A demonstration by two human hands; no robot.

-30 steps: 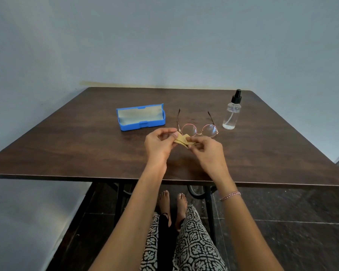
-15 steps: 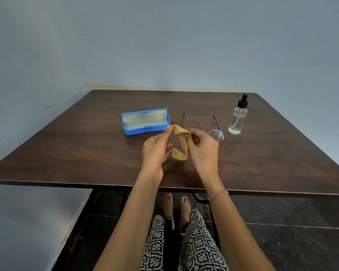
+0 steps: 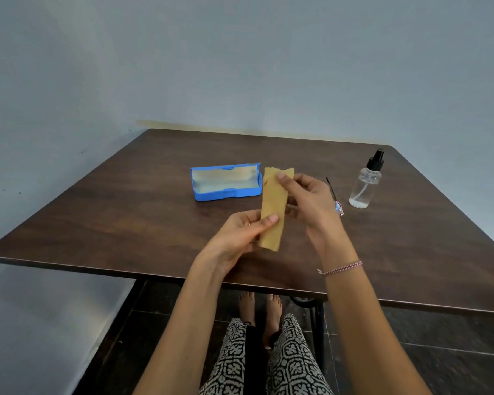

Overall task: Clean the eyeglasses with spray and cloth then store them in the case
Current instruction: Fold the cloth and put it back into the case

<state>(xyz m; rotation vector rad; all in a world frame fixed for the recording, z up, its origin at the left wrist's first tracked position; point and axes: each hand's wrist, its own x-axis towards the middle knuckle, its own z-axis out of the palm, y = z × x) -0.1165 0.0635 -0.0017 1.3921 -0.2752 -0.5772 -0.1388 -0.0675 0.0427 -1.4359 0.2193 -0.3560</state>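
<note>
Desk: a dark brown wood-grain desk (image 3: 126, 212) is set against a pale blue-grey wall (image 3: 240, 67).
Cloth: a tan rectangular fabric cloth (image 3: 272, 201) is held up above the desk as a long narrow strip, nearly upright, between the two hands (a small notch is seen in its top edge).
Left hand: the left hand (image 3: 237, 238) is placed at the strip's lower half with the palm turned up. The cloth is pinched there between the thumb and curled fingers (image 3: 297, 181), and the bottom end is left hanging below the grip.
Right hand: the right hand (image 3: 308, 201) is raised at the strip's upper end, where the cloth is pinched near its top between thumb and fingers.
Eyeglasses: thin metal-rimmed eyeglasses (image 3: 338, 208) are laid on the desk behind the right hand and are mostly hidden by it. Only part of one lens and one dark temple arm are seen, between the hand and the bottle.
Case: a blue rectangular plastic case (image 3: 226, 194) is laid open on the desk just left of the cloth's top, with its pale lining exposed.
Spray bottle: a clear plastic spray bottle (image 3: 364, 186) with a black pump top is stood upright at the right, near the eyeglasses but apart from them.
Wrist: a braided pink-and-white bracelet (image 3: 340, 267) is worn on the right wrist.
Under the desk: black-and-white patterned trousers (image 3: 294, 366) and bare feet (image 3: 247, 303) are seen over a dark tiled floor (image 3: 439, 352).
</note>
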